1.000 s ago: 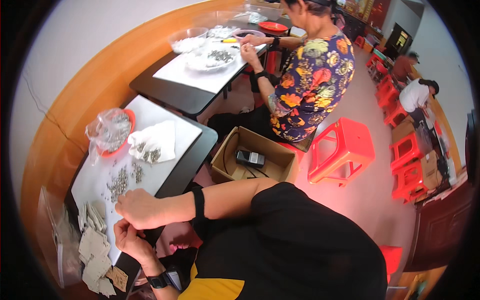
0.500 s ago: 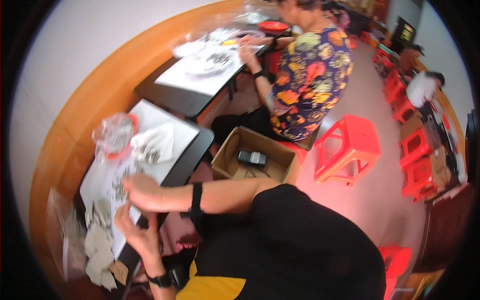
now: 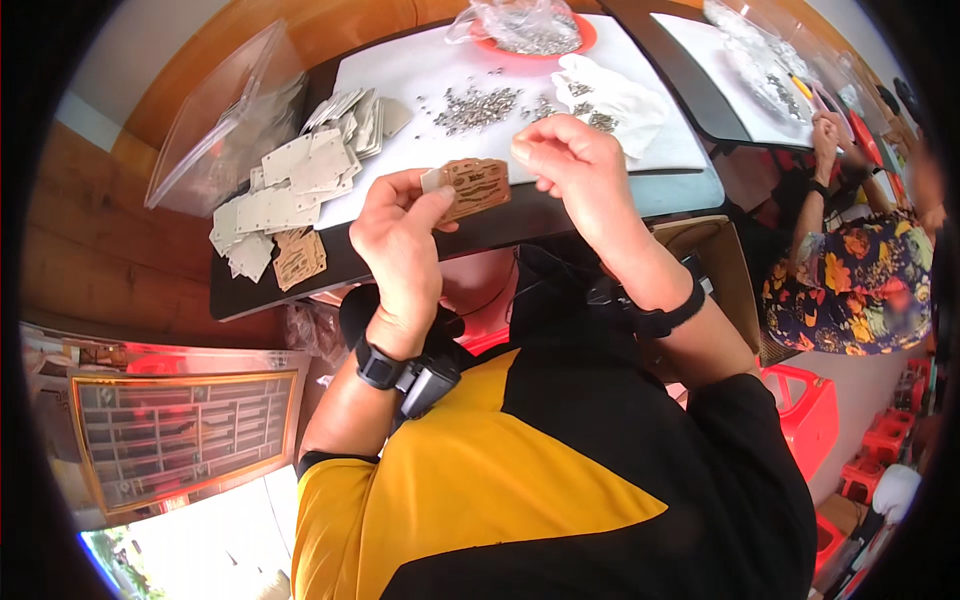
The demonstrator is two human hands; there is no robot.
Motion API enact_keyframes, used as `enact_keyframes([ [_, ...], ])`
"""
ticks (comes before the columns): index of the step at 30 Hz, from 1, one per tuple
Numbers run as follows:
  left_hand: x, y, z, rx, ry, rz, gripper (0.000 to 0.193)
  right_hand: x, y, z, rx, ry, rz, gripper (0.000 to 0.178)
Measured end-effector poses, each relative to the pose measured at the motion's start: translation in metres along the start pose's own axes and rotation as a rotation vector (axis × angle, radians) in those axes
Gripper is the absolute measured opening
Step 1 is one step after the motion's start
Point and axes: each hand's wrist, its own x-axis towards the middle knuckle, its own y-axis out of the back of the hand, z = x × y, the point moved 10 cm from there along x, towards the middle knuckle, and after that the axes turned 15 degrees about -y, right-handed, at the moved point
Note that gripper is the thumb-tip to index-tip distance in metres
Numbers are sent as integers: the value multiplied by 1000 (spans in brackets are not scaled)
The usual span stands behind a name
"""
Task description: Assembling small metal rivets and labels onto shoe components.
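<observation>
My left hand (image 3: 400, 230) grips a small brown printed card (image 3: 480, 187) with a scalloped edge, the thumb pressing on its face. A pale corner shows beside the thumb; I cannot tell whether it is a second card. Just right of the card, apart from it, my right hand (image 3: 585, 165) has thumb and forefinger pinched together. Whatever is in that pinch is too small to make out. Beyond the hands, small shiny metal pieces (image 3: 475, 110) lie scattered on a white sheet (image 3: 390, 75). Left of them sits a heap of grey-white cards (image 3: 305, 165), with brown cards (image 3: 299, 258) at its near end.
An orange-red bowl (image 3: 585, 38) with a plastic bag and metal pieces stands at the back. A crumpled white cloth (image 3: 635, 105) lies near it. A clear plastic box (image 3: 215, 125) is at the left. At the right, a person in a flowered shirt (image 3: 850, 280) works at another table.
The view has swung, bringing the table in front of me and the other person to the right edge. My hands, close together before, are now slightly apart, and the brown card shows.
</observation>
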Motion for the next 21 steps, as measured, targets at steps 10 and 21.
enact_keyframes([
  [10,-3,-17,30,974,-719,-498,32,-28,-24,-15,-815,646,234,14],
  [21,-39,-57,21,943,-826,-815,36,-37,-20,-22,-789,715,59,14],
])
